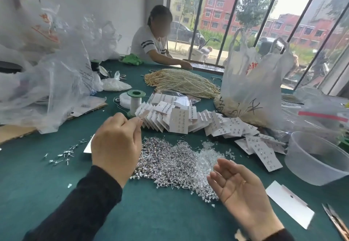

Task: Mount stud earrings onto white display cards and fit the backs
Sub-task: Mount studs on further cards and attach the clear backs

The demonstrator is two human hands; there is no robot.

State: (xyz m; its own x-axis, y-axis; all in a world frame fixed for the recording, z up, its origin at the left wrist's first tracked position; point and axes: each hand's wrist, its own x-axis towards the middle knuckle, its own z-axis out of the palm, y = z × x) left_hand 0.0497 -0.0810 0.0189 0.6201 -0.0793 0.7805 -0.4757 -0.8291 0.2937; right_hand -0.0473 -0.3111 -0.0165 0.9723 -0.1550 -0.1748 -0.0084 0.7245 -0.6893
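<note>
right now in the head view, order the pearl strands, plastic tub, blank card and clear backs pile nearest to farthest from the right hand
1. clear backs pile, just left of the right hand
2. blank card, just right of it
3. plastic tub, farther right and ahead
4. pearl strands, far ahead, slightly left

Left hand [116,146]: raised over stud earring pile [168,163], fingers curled, fingertips against thumb; pinched item not discernible. Right hand [240,186]: palm up, fingers relaxed, at edge of clear backs pile [204,162]. Filled display cards [179,120]: fanned behind piles. Blank card [290,203]: flat on green table [160,212], right of right hand.
</note>
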